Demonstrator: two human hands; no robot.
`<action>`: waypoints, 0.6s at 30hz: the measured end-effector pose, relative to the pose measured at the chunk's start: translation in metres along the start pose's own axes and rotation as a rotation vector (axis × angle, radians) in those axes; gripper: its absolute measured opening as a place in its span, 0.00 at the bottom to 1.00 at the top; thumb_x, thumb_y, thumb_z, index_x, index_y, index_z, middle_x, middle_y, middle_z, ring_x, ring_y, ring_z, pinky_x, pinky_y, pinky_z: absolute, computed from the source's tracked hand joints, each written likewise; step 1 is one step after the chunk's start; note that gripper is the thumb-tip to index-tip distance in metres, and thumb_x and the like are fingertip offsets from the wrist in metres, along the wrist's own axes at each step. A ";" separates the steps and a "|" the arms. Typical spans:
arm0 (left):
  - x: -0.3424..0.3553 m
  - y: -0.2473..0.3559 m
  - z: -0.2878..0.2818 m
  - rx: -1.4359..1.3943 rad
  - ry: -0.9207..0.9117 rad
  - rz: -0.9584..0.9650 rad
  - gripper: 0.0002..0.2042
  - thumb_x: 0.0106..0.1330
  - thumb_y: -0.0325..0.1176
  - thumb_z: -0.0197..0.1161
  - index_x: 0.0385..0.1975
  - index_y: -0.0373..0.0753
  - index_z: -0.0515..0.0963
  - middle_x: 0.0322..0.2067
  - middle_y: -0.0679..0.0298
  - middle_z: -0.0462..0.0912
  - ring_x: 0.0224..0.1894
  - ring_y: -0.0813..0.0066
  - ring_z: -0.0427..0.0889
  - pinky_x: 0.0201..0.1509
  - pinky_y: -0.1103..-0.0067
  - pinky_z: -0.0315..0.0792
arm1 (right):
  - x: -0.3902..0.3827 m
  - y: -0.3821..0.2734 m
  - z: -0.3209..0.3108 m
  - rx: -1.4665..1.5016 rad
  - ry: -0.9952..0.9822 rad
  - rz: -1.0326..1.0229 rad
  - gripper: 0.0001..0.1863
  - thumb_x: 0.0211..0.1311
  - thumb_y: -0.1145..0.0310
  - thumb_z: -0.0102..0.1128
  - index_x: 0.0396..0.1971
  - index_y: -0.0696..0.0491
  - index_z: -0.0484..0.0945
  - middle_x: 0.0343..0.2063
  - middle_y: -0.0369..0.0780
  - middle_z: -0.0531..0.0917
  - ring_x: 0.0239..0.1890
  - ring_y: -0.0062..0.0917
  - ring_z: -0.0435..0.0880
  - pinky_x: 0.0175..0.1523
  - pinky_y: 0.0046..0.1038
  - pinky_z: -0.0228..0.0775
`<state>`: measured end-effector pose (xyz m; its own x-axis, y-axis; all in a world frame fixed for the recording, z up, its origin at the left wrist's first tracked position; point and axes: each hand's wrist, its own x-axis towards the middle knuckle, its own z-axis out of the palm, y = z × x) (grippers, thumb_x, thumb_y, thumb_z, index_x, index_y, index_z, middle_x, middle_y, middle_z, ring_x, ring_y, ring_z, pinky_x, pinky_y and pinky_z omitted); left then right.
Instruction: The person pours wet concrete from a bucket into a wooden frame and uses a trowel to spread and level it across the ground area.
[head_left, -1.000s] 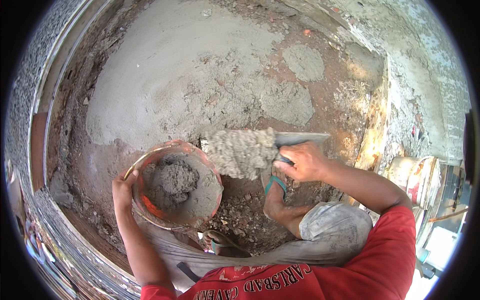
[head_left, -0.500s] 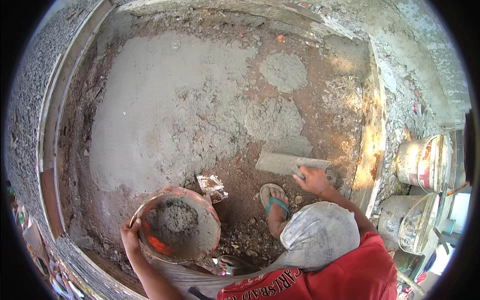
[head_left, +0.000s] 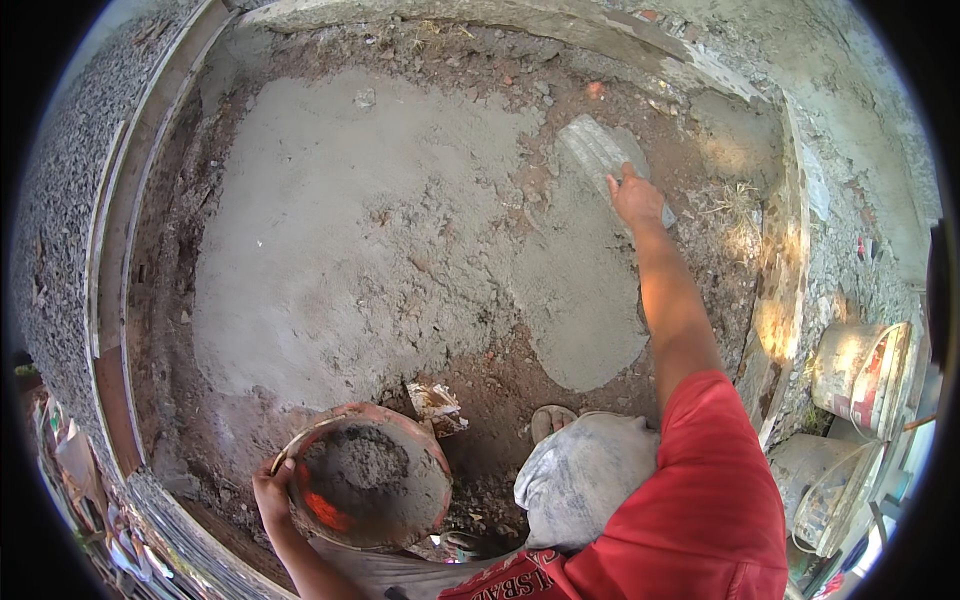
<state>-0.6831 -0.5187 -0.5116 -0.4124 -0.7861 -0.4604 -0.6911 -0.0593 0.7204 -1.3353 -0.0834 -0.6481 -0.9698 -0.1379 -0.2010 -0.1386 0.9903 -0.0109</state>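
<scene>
right hand (head_left: 634, 198) – gripping plastering trowel (head_left: 610, 160), arm now stretched far out, blade flat on wet mortar patch (head_left: 585, 290), earlier near sandalled foot (head_left: 551, 420) | left hand (head_left: 272, 492) – fingers clamped on mortar pan (head_left: 365, 490) rim, unchanged | buckets (head_left: 850, 420) at right

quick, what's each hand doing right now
Left hand: closed on the rim of the pan.
Right hand: closed on the trowel, pressed to the wet cement.
</scene>
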 end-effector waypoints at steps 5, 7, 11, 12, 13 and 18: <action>-0.010 -0.013 -0.009 -0.026 -0.021 -0.061 0.12 0.64 0.37 0.72 0.37 0.32 0.86 0.27 0.71 0.84 0.29 0.82 0.76 0.36 0.81 0.71 | 0.031 0.043 0.007 0.124 0.096 0.322 0.28 0.74 0.47 0.50 0.60 0.54 0.72 0.53 0.53 0.84 0.58 0.49 0.82 0.60 0.50 0.75; -0.014 -0.020 -0.016 -0.005 0.003 -0.053 0.12 0.63 0.36 0.72 0.37 0.32 0.86 0.27 0.71 0.83 0.29 0.83 0.75 0.35 0.81 0.70 | 0.021 0.054 0.017 0.170 0.103 0.368 0.29 0.74 0.48 0.50 0.61 0.58 0.72 0.52 0.57 0.83 0.57 0.52 0.82 0.59 0.51 0.75; -0.014 -0.017 -0.007 0.082 0.009 -0.003 0.11 0.63 0.35 0.70 0.35 0.31 0.85 0.26 0.71 0.82 0.28 0.82 0.74 0.33 0.80 0.69 | 0.004 0.072 0.028 0.228 0.228 0.374 0.28 0.72 0.49 0.53 0.59 0.56 0.74 0.49 0.58 0.84 0.53 0.55 0.83 0.58 0.51 0.75; -0.018 -0.012 -0.005 0.051 0.031 -0.001 0.12 0.63 0.35 0.71 0.36 0.31 0.85 0.25 0.71 0.82 0.27 0.82 0.74 0.32 0.80 0.69 | -0.008 0.061 0.029 0.245 0.239 0.363 0.27 0.72 0.49 0.53 0.58 0.56 0.73 0.46 0.58 0.85 0.51 0.56 0.84 0.56 0.52 0.76; -0.022 -0.007 -0.004 0.029 0.054 -0.001 0.12 0.63 0.36 0.71 0.36 0.31 0.85 0.25 0.71 0.82 0.27 0.82 0.74 0.32 0.80 0.69 | -0.028 0.037 0.026 0.265 0.240 0.356 0.27 0.72 0.49 0.53 0.57 0.57 0.73 0.43 0.59 0.85 0.48 0.57 0.85 0.54 0.52 0.76; -0.014 0.008 0.009 0.054 -0.010 -0.004 0.14 0.63 0.39 0.71 0.35 0.31 0.84 0.25 0.71 0.82 0.27 0.82 0.75 0.32 0.81 0.69 | -0.070 0.009 0.016 0.042 0.018 -0.041 0.21 0.75 0.49 0.51 0.49 0.54 0.69 0.37 0.58 0.86 0.43 0.55 0.87 0.48 0.54 0.78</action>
<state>-0.6879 -0.5028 -0.5037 -0.4156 -0.7798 -0.4683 -0.7235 -0.0286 0.6897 -1.2660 -0.0644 -0.6499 -0.9669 -0.1785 -0.1823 -0.1703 0.9836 -0.0600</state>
